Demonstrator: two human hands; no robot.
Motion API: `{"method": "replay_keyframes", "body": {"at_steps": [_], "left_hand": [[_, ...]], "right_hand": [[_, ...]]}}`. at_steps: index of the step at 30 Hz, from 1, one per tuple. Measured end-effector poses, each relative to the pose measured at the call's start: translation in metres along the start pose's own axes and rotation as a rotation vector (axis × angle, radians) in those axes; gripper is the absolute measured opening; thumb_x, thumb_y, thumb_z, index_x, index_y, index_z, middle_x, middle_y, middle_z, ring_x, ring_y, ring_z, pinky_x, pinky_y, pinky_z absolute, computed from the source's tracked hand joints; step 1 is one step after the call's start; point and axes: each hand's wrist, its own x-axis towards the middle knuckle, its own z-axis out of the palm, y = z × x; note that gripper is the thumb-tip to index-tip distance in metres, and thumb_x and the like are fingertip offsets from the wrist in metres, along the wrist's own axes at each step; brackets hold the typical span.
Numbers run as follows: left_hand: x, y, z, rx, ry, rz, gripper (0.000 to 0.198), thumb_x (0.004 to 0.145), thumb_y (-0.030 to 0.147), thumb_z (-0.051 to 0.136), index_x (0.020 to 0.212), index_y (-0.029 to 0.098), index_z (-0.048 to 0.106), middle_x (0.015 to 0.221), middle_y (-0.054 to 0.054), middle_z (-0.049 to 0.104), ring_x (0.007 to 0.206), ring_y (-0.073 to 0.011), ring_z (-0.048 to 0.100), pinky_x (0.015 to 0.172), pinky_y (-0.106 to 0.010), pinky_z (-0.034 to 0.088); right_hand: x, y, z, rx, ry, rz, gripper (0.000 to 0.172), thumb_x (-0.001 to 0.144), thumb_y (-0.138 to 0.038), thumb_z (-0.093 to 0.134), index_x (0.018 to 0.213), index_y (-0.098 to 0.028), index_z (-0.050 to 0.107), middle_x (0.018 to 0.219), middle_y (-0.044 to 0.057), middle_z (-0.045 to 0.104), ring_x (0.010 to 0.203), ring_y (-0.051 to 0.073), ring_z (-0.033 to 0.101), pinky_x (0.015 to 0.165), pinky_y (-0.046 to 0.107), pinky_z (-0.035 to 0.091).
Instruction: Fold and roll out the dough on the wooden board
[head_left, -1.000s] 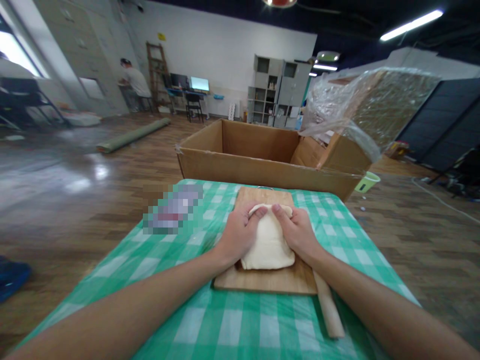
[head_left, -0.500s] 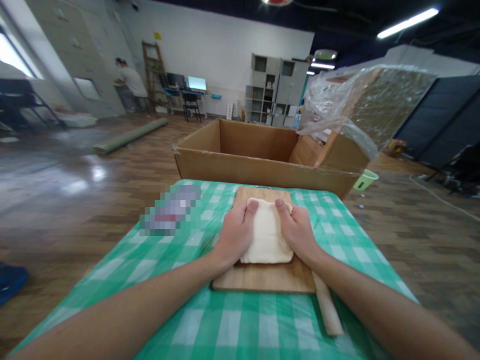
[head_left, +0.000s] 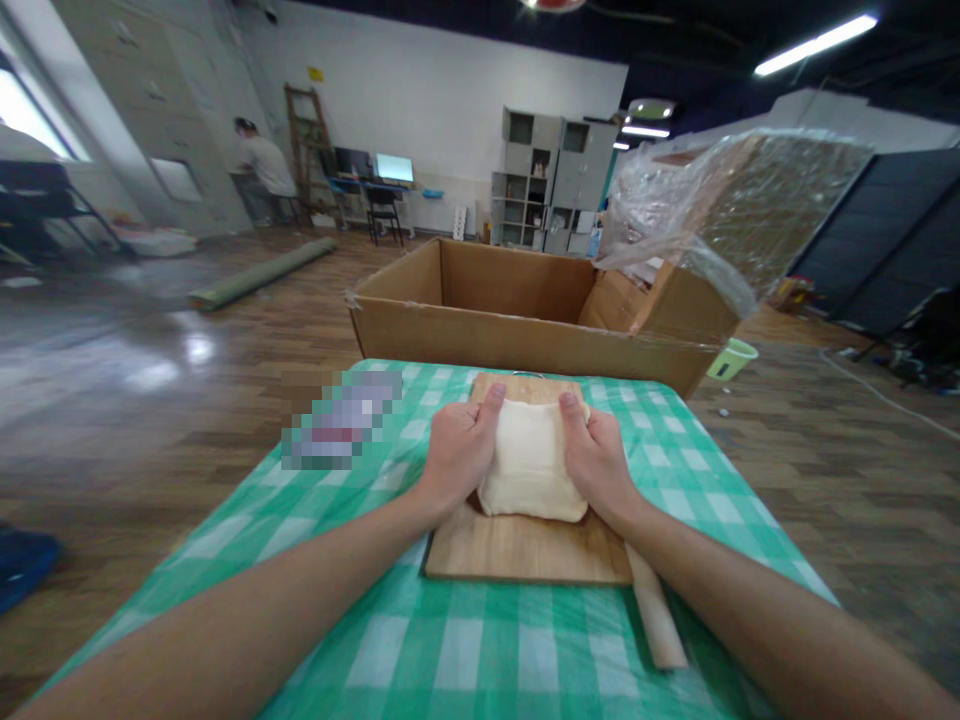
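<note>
A pale, flat sheet of dough (head_left: pixel 532 465) is held above a wooden cutting board (head_left: pixel 529 555). My left hand (head_left: pixel 461 450) grips its left edge, thumb on top and fingers curled underneath. On the opposite edge my right hand (head_left: pixel 598 455) has the same hold, thumb up near the far corner. The fingertips beneath the dough are hidden. Partly under my right forearm lies a wooden rolling pin (head_left: pixel 657 615), along the right side of the board; its far end is covered.
A green-and-white checked cloth (head_left: pixel 420 640) covers the table. On its far left lies a pixelated flat item (head_left: pixel 345 420). Beyond the table stands a large cardboard box (head_left: pixel 517 335), with a light green bin (head_left: pixel 731 360) to its right. A person (head_left: pixel 266 170) sits in the far left background.
My left hand has moved slightly left and away from me, and the dough looks a little wider. Its near edge has risen slightly off the board. The right hand has barely shifted.
</note>
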Motion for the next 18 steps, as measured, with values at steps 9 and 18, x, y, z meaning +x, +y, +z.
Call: {"method": "replay_keyframes", "body": {"at_steps": [9,18], "left_hand": [[-0.015,0.007,0.014,-0.321,-0.206,-0.052,0.057,0.094,0.07,0.054,0.089,0.017,0.072,0.081,-0.006,0.074,0.07,-0.0207,0.065,0.058,-0.028,0.046],[-0.007,0.004,0.001,-0.155,-0.077,0.051,0.053,0.094,0.066,0.056,0.08,0.016,0.069,0.071,-0.003,0.068,0.065,-0.0166,0.058,0.053,-0.025,0.04]], "right_hand": [[-0.002,-0.007,0.0,0.19,0.054,0.027,0.054,0.089,-0.072,0.064,0.074,-0.021,0.059,0.066,0.0,0.063,0.057,0.014,0.052,0.048,0.025,0.04],[-0.01,-0.011,0.008,0.556,-0.369,0.349,0.056,0.056,-0.041,0.098,0.103,-0.019,0.076,0.105,0.009,0.081,0.089,0.028,0.076,0.08,0.04,0.062]]}}
